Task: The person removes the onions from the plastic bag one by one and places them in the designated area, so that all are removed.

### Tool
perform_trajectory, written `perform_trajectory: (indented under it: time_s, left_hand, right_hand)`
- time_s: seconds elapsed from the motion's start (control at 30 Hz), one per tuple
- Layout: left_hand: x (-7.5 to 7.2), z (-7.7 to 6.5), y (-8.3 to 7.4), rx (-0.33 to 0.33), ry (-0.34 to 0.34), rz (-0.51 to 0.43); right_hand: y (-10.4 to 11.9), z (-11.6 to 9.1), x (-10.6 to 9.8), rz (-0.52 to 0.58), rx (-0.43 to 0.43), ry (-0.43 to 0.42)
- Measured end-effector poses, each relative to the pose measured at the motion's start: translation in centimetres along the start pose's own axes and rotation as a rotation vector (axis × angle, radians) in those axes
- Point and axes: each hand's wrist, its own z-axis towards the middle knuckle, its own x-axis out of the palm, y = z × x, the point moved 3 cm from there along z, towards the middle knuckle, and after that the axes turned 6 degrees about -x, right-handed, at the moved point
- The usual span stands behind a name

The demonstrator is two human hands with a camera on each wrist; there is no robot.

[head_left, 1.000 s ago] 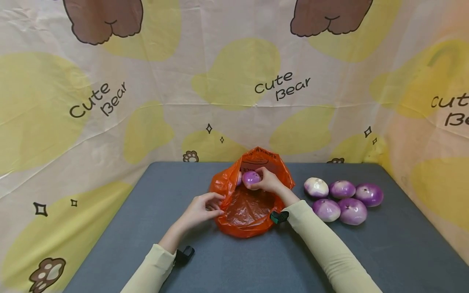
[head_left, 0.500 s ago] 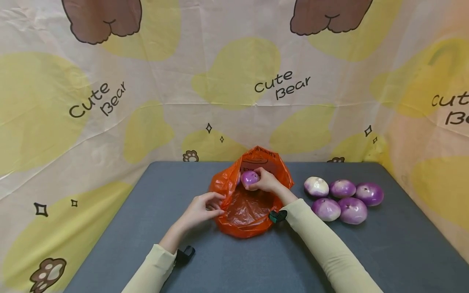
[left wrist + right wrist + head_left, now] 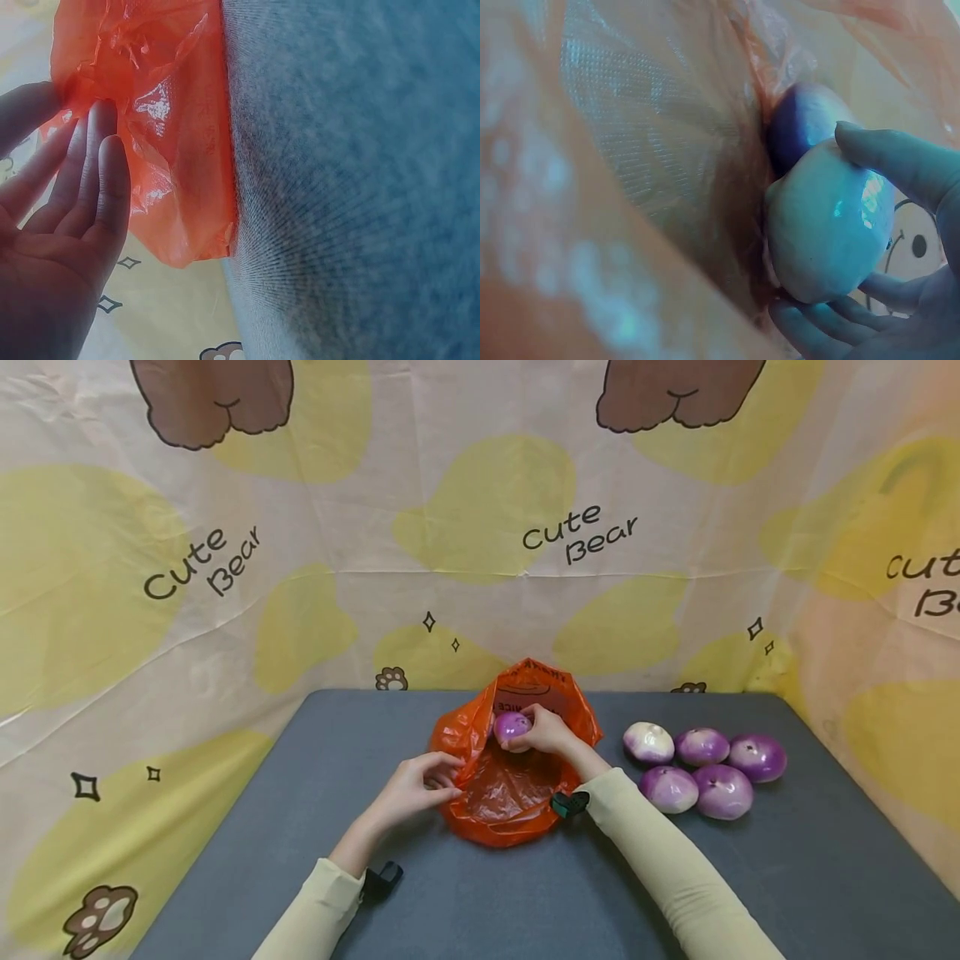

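An orange-red plastic bag (image 3: 498, 793) lies on its side on the table, mouth facing me. My right hand (image 3: 549, 732) reaches inside and grips a purple-and-white onion (image 3: 512, 727), thumb on top and fingers beneath in the right wrist view. Just behind it, another onion (image 3: 799, 127) sits against the bag wall, mostly covered in the head view. At the left of the mouth, my left hand (image 3: 408, 785) pinches the bag's rim between thumb and fingers. The left wrist view shows the crumpled plastic (image 3: 176, 150) at those fingertips.
Several purple-and-white onions (image 3: 722, 793) lie grouped in two rows on the grey table (image 3: 480, 910), right of the bag. A printed cloth backdrop (image 3: 480, 510) hangs behind the table and along its sides.
My right hand has shifted the gripped onion slightly left, closer to the other one in the bag. My left hand stays at the rim.
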Motion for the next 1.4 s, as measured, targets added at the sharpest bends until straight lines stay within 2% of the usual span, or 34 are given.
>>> perform_trajectory:
  time_s: [0.1, 0.2, 0.33, 0.47, 0.77, 1.1, 1.4]
  left_hand:
    - [0.0, 0.1, 0.0, 0.005, -0.006, 0.001]
    - [0.0, -0.2, -0.9, 0.000, -0.006, 0.003]
    - [-0.4, -0.8, -3.0, -0.010, 0.002, 0.009]
    - [-0.6, -1.2, -3.8, -0.008, 0.004, 0.017]
    - [-0.6, -1.3, -4.1, -0.014, 0.006, 0.014]
    - [-0.9, -1.5, -3.9, -0.024, 0.001, 0.010]
    - [-1.0, -1.6, -3.9, -0.019, 0.006, 0.012]
  right_hand:
    - [0.3, -0.3, -0.5, -0.016, 0.013, -0.015]
    - [0.8, -0.8, -1.1, -0.027, 0.031, -0.032]
    - [1.4, -1.5, -2.0, -0.017, 0.046, -0.044]
    - [2.0, -2.2, -2.8, -0.017, 0.042, -0.059]
    - [2.7, -3.6, -4.2, -0.009, -0.016, -0.060]
    - [4.0, -6.3, -6.6, -0.016, -0.075, -0.088]
    - [3.8, -8.7, -9.1, -0.051, -0.100, -0.119]
